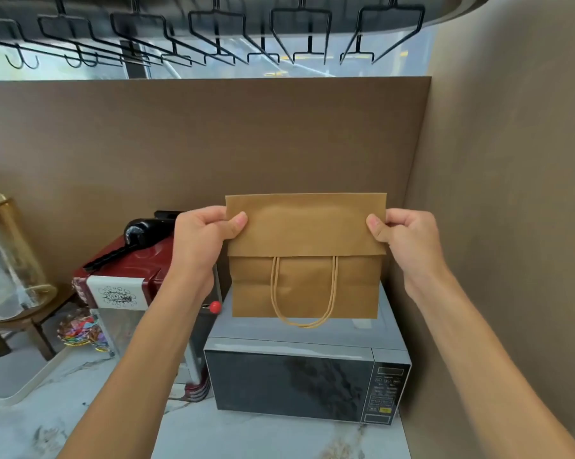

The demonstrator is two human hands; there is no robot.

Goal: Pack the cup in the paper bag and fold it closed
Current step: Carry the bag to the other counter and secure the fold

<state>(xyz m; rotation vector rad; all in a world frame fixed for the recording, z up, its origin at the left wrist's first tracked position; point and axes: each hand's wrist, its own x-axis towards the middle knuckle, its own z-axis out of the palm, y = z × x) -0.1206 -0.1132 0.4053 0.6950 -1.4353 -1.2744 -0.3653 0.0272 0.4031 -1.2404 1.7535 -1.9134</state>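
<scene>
A brown paper bag (304, 286) stands upright on top of a microwave (299, 376). Its top is folded forward into a flap that covers the upper part of its front. Twisted paper handles hang down below the flap. My left hand (203, 236) pinches the flap's left edge, thumb on the front. On the flap's right edge my right hand (405, 240) pinches the same way. The cup is not visible; whether it is inside the bag cannot be told.
A red popcorn machine (127, 276) stands left of the microwave, close to my left forearm. A glass jar with a gold lid (8, 256) sits on a small wooden stand at far left. Brown walls close the back and right. Black wire racks (213, 34) hang overhead.
</scene>
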